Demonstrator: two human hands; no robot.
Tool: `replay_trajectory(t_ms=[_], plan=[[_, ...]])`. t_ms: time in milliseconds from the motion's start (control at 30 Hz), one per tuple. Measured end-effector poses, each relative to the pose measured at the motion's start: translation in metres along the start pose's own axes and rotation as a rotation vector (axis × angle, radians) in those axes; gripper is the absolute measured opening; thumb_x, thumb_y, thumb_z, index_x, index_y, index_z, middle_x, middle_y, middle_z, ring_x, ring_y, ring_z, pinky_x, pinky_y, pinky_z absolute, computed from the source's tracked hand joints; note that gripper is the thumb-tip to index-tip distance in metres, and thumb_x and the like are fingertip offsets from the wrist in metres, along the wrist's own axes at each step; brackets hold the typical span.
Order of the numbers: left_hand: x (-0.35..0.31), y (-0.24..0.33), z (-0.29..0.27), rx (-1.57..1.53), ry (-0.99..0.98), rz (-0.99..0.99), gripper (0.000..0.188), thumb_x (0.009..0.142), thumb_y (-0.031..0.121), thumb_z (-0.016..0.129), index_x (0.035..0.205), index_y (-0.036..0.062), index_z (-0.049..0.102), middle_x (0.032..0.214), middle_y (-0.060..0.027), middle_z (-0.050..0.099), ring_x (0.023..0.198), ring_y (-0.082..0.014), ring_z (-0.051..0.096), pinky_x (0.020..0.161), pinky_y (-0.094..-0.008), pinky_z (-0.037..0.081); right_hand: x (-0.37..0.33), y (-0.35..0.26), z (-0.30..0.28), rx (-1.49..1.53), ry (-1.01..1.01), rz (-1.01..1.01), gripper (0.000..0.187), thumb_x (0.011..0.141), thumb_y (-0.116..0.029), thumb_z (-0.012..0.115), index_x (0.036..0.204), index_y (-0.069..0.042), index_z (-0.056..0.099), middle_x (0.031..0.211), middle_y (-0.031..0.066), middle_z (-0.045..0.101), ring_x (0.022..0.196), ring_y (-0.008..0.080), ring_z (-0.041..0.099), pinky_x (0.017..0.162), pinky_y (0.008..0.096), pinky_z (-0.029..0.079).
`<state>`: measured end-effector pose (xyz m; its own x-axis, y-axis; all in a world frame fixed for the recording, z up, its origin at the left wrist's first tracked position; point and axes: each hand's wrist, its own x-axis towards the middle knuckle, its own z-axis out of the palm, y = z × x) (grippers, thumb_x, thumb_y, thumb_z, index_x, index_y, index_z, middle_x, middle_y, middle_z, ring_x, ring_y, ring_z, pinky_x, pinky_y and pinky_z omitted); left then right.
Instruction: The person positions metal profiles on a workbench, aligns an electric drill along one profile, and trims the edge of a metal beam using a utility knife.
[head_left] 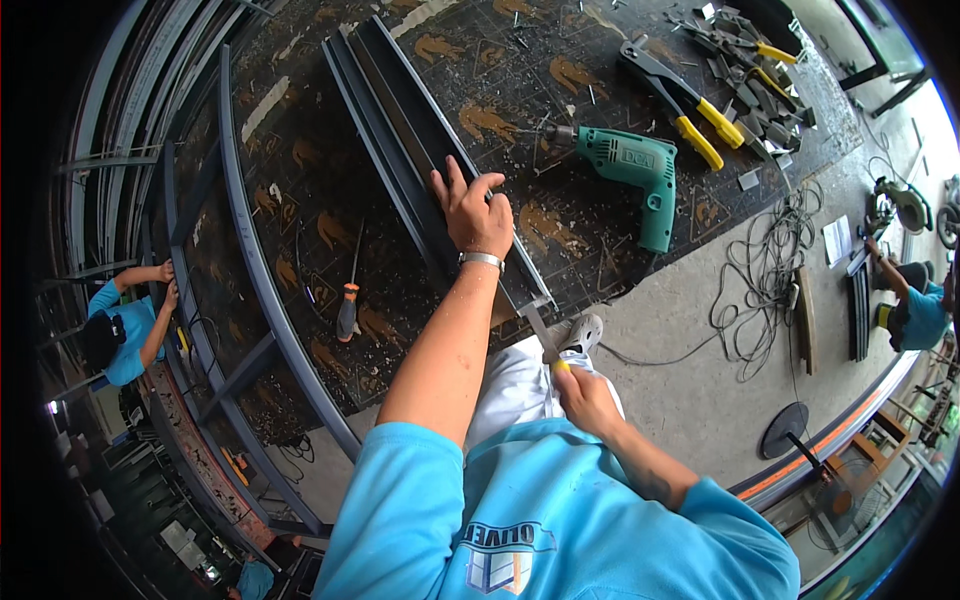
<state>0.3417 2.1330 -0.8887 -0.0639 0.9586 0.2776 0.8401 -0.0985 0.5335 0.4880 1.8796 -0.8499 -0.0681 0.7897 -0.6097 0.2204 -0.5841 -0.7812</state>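
Observation:
My left hand (476,214) lies on a dark grey metal profile (432,170), its fingers spread over the channel. The long profile rests on the table, its near end toward my body. My right hand (588,398) is closed around the yellow handle of a flat file (541,333). The file's grey blade touches or nearly touches the near end of the profile. A green power drill (630,165) lies on its side to the right of the profile. To the left lies a screwdriver (348,312) with an orange and black handle.
Yellow-handled cutters (690,110) and a pile of metal offcuts (765,100) lie at the table's far right. A grey metal frame (262,270) stands at left. Tangled cable (765,285) covers floor at right. Co-workers (130,325) are at left and far right.

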Motion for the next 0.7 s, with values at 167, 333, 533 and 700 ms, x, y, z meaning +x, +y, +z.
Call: replay_trajectory(t_ms=[167,333,533,700], plan=[[0.002,0.009,0.007,0.016,-0.015,0.025,0.019,0.077,0.008,0.058,0.086,0.0146,0.073,0.149,-0.0299,0.038,0.141,-0.0522,0.026,0.118,-0.0503,0.024,0.05,-0.042,0.011,-0.034,0.056,-0.037,0.042,0.101,-0.035,0.046,0.092,0.002,0.063,0.083,0.0285,0.065,0.083,0.051,0.06,0.07,0.0479,0.049],[0.004,0.007,0.002,0.038,-0.017,0.003,0.016,0.075,0.007,0.059,0.079,0.0168,0.072,0.15,-0.0279,0.038,0.141,-0.0514,0.025,0.118,-0.0485,0.025,-0.009,0.024,-0.013,0.056,-0.003,0.108,0.038,0.102,-0.033,0.051,0.089,0.0,0.066,0.065,0.01,0.061,0.064,0.0159,0.06,0.062,0.0349,0.049],[0.004,0.007,0.002,0.001,0.026,0.002,0.016,0.076,0.008,0.06,0.071,0.0176,0.072,0.147,-0.0279,0.041,0.14,-0.0514,0.027,0.12,-0.0487,0.019,0.049,-0.039,0.017,-0.035,-0.051,0.086,0.046,0.102,-0.041,0.047,0.094,0.001,0.063,0.07,0.0135,0.062,0.061,0.0219,0.058,0.06,0.0374,0.048],[0.004,0.009,0.003,-0.011,-0.008,-0.056,0.015,0.075,0.008,0.063,0.069,0.0188,0.071,0.151,-0.0244,0.039,0.143,-0.0481,0.025,0.119,-0.0453,0.023,0.008,-0.006,-0.025,0.089,-0.034,0.175,0.047,0.103,-0.04,0.047,0.088,0.002,0.063,0.065,0.0113,0.059,0.061,0.0172,0.056,0.059,0.0358,0.047]])
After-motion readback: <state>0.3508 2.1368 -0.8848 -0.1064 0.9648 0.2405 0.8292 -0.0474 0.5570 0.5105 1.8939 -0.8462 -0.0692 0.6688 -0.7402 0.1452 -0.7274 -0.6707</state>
